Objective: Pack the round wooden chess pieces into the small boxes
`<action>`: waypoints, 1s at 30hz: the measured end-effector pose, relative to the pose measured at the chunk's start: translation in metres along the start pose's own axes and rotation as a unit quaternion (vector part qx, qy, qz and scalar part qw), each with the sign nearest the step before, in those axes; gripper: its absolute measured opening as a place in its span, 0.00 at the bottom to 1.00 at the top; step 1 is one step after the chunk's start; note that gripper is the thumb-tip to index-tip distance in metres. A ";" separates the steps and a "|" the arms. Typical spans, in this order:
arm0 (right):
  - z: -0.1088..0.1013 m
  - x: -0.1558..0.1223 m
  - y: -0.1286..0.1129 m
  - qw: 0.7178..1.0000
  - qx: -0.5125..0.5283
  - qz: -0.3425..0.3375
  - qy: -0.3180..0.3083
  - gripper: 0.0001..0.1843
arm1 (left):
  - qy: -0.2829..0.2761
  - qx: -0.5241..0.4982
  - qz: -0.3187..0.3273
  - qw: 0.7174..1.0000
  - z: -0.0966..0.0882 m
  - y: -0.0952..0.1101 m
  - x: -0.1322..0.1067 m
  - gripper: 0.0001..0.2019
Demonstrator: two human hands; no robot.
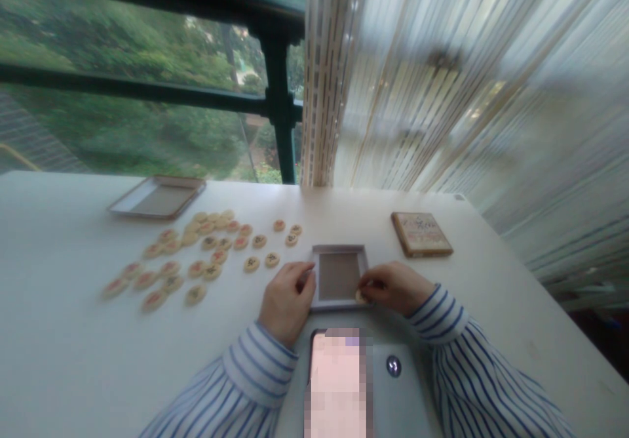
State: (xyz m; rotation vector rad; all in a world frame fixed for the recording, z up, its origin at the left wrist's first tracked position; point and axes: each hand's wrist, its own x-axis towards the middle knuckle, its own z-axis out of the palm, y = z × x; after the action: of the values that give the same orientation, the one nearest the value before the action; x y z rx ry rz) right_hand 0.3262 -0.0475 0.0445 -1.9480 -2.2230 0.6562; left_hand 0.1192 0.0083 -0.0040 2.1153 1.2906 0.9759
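A shallow open box (339,307) with a pale rim and a grey-brown bottom lies on the white table in front of me. My left hand (289,299) is at its left wall, fingers curled, thumb and forefinger against the rim. At the box's lower right corner, my right hand (396,287) pinches a round wooden chess piece (361,297), mostly hidden by the fingers. Left of the box, many round Chinese chess pieces (211,271) are spread over the table, some with red characters, some with black, some blank on top.
A second shallow tray (171,215) stands at the back left. On the right lies a flat closed box (421,235) with writing on it. Nearer me are a phone (317,346), partly blurred out, and a pale flat object with a shiny round button (394,366). Behind the table hangs a string curtain (383,97).
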 end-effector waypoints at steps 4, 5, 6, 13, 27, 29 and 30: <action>0.000 0.000 -0.001 1.000 0.008 -0.008 -0.002 0.12 | -0.001 0.000 -0.001 1.000 0.000 0.000 0.000 0.11; 0.000 0.000 0.000 1.000 0.008 -0.009 -0.004 0.12 | -0.001 -0.001 -0.001 1.000 0.000 0.000 0.000 0.11; 0.000 0.000 0.000 1.000 0.008 -0.009 -0.005 0.12 | 0.000 -0.002 0.000 1.000 0.000 0.000 0.000 0.11; 0.000 0.000 0.001 1.000 -0.002 -0.013 -0.003 0.12 | 0.004 -0.001 -0.004 1.000 -0.001 0.001 -0.001 0.11; -0.002 -0.001 -0.001 1.000 -0.012 -0.012 0.001 0.12 | -0.003 -0.007 -0.005 1.000 0.000 -0.001 -0.001 0.11; -0.003 -0.002 -0.002 1.000 -0.010 -0.007 0.004 0.12 | -0.003 -0.005 -0.005 1.000 0.000 -0.001 -0.001 0.11; -0.003 -0.002 -0.002 1.000 -0.009 -0.003 0.005 0.12 | -0.002 -0.003 -0.005 1.000 0.000 -0.001 -0.001 0.11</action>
State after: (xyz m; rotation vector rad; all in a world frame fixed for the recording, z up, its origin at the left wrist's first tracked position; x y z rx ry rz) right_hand 0.3261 -0.0491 0.0485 -1.9479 -2.2361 0.6271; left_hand 0.1185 0.0077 -0.0046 2.1028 1.2923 0.9691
